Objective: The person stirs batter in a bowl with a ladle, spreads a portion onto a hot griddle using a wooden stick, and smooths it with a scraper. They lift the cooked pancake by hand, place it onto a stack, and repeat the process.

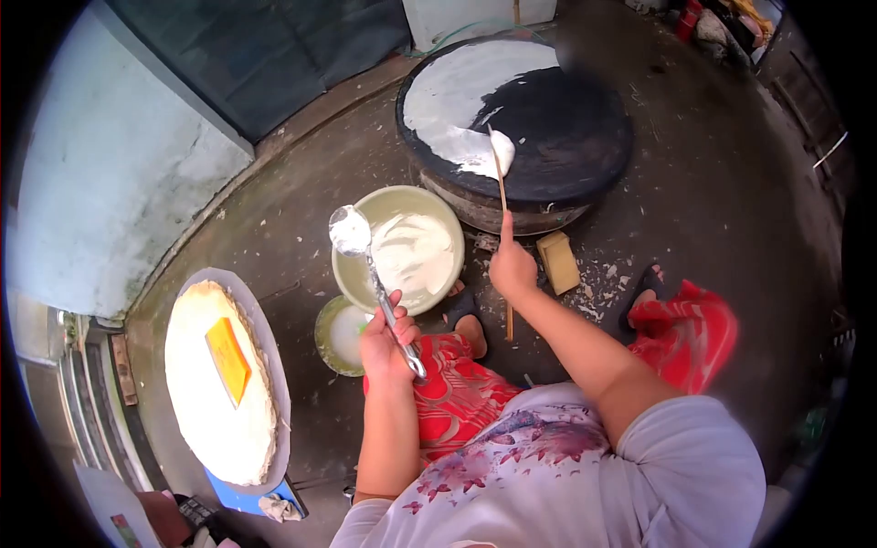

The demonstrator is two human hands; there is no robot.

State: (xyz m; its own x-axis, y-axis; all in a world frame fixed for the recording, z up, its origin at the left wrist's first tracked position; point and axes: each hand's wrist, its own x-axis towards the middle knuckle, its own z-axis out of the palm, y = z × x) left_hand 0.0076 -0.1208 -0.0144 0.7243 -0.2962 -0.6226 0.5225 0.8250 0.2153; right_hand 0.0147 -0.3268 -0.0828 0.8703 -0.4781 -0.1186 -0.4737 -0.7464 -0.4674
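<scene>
My left hand (388, 342) is closed around the handle of a metal ladle (379, 283), whose bowl is coated with white batter. It is over the edge of a large pale bowl (345, 274) holding thick white batter (416, 256). My right hand (513, 269) grips a thin wooden spreader stick (501, 183), forefinger stretched along it. The stick's far end meets a lump of batter on a big round black griddle (575, 137). A thin white layer (466, 82) covers the griddle's left and far part; the rest shows bare black.
Stacked pale round sheets (196, 384) with an orange scraper (228, 361) on top stand at the left. A smaller green bowl (327, 340) of whitish liquid sits beside the batter bowl. A yellowish block (558, 262) and white crumbs lie near my feet.
</scene>
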